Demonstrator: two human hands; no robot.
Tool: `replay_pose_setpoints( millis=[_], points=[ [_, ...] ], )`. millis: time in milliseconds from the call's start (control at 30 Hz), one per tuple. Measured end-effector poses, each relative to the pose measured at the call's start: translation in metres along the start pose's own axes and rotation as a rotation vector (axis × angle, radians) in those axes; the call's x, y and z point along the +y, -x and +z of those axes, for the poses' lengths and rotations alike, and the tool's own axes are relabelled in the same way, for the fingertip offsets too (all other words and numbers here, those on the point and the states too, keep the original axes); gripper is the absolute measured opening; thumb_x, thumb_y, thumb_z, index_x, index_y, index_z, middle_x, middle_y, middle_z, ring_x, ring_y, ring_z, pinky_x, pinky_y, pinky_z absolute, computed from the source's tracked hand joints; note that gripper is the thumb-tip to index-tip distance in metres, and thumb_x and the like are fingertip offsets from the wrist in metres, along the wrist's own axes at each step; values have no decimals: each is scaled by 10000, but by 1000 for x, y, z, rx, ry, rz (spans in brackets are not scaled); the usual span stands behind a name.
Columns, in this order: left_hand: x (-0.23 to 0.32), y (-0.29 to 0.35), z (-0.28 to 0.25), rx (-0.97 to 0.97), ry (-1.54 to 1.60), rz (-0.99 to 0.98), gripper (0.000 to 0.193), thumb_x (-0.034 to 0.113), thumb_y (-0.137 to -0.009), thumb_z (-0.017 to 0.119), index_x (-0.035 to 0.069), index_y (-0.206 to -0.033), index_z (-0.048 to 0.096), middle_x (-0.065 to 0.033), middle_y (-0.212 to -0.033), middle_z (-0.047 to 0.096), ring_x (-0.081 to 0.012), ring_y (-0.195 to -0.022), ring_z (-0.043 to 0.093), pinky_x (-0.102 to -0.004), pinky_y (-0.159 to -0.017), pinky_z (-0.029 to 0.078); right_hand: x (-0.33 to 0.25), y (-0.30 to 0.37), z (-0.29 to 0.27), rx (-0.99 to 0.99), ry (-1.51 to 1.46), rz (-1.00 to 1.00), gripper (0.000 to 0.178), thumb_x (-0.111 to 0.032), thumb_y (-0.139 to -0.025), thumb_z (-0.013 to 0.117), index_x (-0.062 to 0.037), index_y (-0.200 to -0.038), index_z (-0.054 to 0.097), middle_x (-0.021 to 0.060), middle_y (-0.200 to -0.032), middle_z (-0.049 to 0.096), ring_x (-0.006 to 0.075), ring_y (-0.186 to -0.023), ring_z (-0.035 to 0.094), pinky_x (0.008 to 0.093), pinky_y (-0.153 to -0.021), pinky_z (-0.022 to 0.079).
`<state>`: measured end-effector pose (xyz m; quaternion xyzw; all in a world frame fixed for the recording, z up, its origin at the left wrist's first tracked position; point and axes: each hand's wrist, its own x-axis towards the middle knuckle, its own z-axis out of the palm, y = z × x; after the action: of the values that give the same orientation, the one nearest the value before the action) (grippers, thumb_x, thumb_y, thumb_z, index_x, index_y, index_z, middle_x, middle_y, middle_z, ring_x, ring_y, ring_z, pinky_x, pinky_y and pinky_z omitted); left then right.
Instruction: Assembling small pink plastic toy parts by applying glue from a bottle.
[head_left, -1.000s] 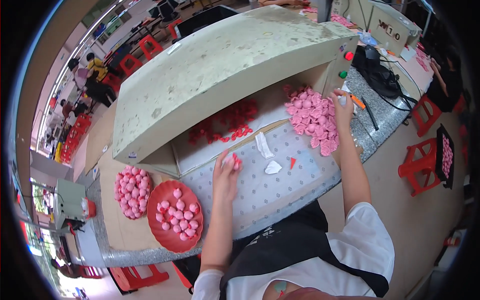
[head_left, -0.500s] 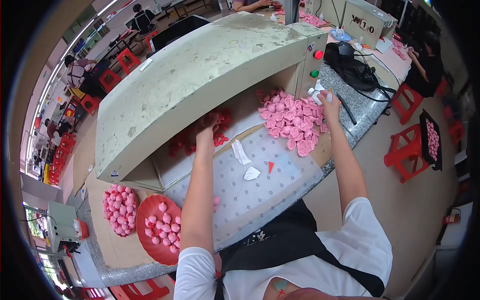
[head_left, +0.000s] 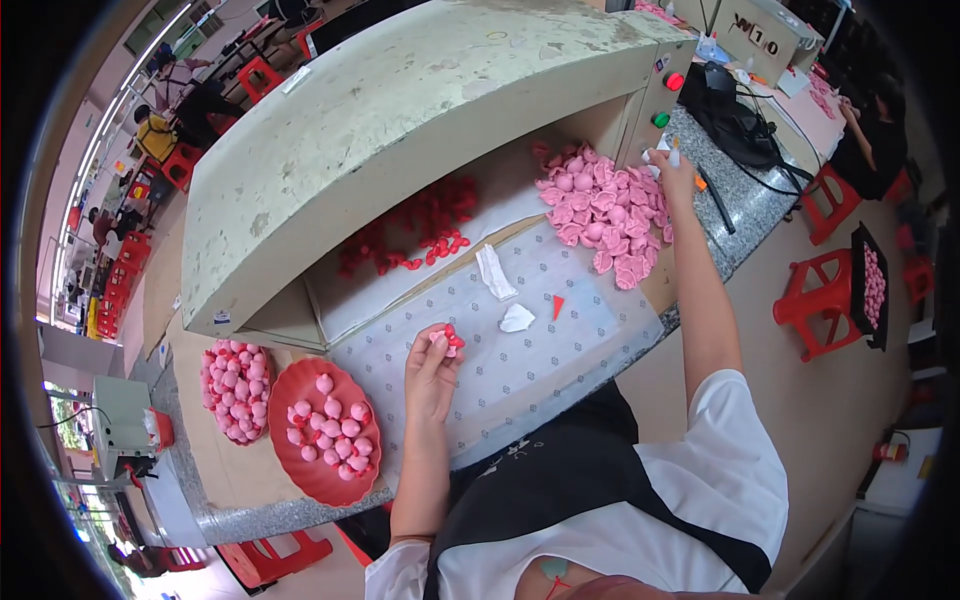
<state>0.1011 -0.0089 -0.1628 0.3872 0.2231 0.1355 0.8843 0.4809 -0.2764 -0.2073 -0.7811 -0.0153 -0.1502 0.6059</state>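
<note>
My left hand (head_left: 430, 378) pinches a small pink piece with red on it (head_left: 452, 343), held over the patterned sheet (head_left: 470, 385). At the right end of the box-shaped machine, my right hand (head_left: 676, 178) has its fingers closed round a small white bottle (head_left: 658, 157), partly hidden by them. Just left of that hand lies a heap of pink, cupped, petal-like pieces (head_left: 605, 215). Small glossy red pieces (head_left: 425, 235) are scattered inside the machine's opening.
The pale green machine (head_left: 400, 130) spans the table. At left, a red scalloped plate (head_left: 325, 480) holds pink balls beside a fuller dish of balls (head_left: 238, 390). Paper scraps (head_left: 516, 318) and a red triangle (head_left: 558, 306) lie on the sheet. A black bag (head_left: 725, 115) rests at right.
My left hand has come out of the machine's opening, away from the red pieces, toward me, and now shows a pink-and-red piece. My right hand still holds the bottle, now tilted differently.
</note>
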Motion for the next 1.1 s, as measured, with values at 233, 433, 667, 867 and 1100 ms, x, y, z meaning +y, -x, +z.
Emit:
replay_pose_setpoints(
  millis=[233, 433, 667, 867, 1100],
  points=[
    [-1, 21, -27, 66, 77, 34, 152, 106, -812, 490, 46, -951, 487, -40, -751, 524, -121, -654, 507, -255, -654, 434, -9, 6, 4, -28, -113, 8, 229, -242, -684, 643, -34, -771, 603, -12, -621, 565, 36, -452, 396, 185, -406, 283],
    [1, 28, -31, 73, 102, 65, 155, 102, -810, 487, 40, -952, 483, -42, -750, 525, -127, -674, 521, -297, -772, 432, -14, 9, 1, 9, -123, 18, 242, -240, -673, 654, -29, -776, 598, -2, -637, 566, 38, -472, 412, 182, -423, 295],
    [2, 36, -26, 42, 86, 102, 176, 91, -804, 494, 22, -966, 488, -47, -797, 531, -128, -716, 524, -270, -729, 430, -6, 12, -2, 111, -204, -102, 239, -191, -712, 623, -8, -853, 563, 1, -687, 548, 32, -532, 421, 173, -446, 301],
    [3, 40, -15, 72, -38, 168, 255, 42, -776, 524, 7, -1025, 485, -39, -877, 533, -112, -790, 517, -226, -690, 418, -134, 205, 25, -540, -240, 148, 198, -106, -685, 600, -29, -862, 554, 4, -740, 528, 33, -489, 396, 171, -422, 305],
    [4, 53, -5, 38, -237, 344, 202, -50, -741, 533, -6, -934, 493, -53, -865, 538, -108, -778, 537, -230, -685, 432, -172, 315, 62, -1154, -415, 172, 256, -49, -649, 641, -4, -889, 562, 7, -746, 540, 38, -599, 431, 171, -535, 353]
  ],
)
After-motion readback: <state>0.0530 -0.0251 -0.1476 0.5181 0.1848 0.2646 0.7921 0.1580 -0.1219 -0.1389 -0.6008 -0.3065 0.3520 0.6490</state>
